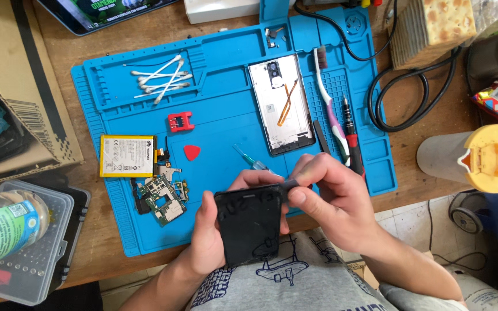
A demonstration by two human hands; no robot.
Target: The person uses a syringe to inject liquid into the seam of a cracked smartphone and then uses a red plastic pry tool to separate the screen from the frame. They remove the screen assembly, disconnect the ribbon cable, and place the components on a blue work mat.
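Nearest the camera is the person's lap in a grey printed shirt, and just above it a black phone panel held upright over the near edge of the surface. The left hand cups the panel from its left side, fingers clenched over the top edge, apparently to steady it against pressure from the other side. The right hand pinches a thin dark tool between thumb and forefinger, its tip touching the panel's upper right corner, which looks like scraping or prying along that edge. So the panel sits between the two hands, gripped by the left and touched only through the tool by the right.

Behind them lies a blue work mat on the wooden surface. On it, well apart from the hands, rest a phone frame with an orange flex cable, a yellow battery, a circuit board, a red pick, cotton swabs, and a red-handled screwdriver, laid out within reach.
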